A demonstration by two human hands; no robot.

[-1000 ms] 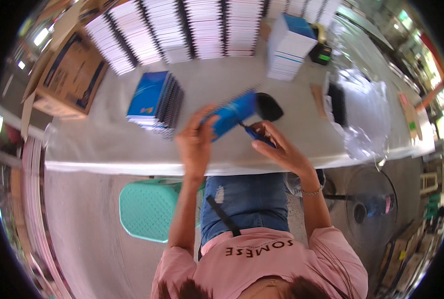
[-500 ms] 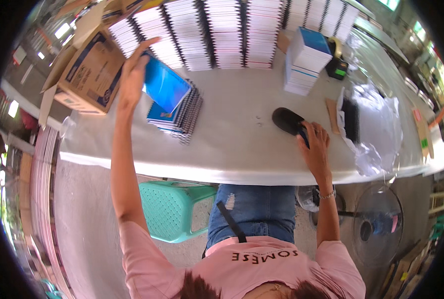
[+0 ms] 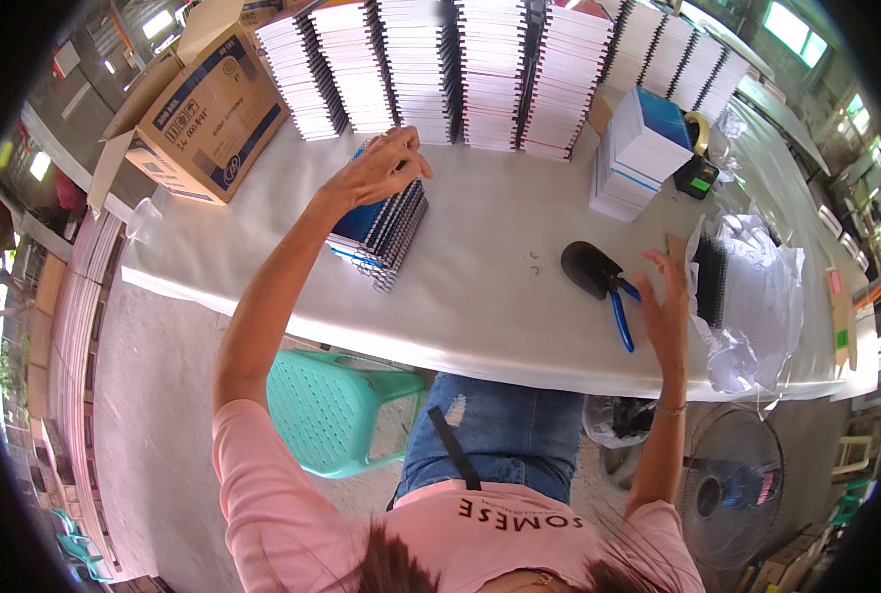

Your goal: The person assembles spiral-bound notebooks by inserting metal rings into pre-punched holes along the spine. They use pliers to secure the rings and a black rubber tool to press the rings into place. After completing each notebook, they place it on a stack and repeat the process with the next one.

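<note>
- Blue-covered, wire-bound paper notebooks lay in one stack, left of the frame's centre.
- One bare left hand was over that stack, fingers bent; I could not tell whether they pinched anything.
- One bare right hand, right of centre, had fingers loosely spread, just beside one pair of blue-handled pliers.
- One black oval object lay at the pliers' head.
- Five tall white-paged, dark-bound stacks fronted the upper-centre row.
- One brown cardboard box stood upper left.
</note>
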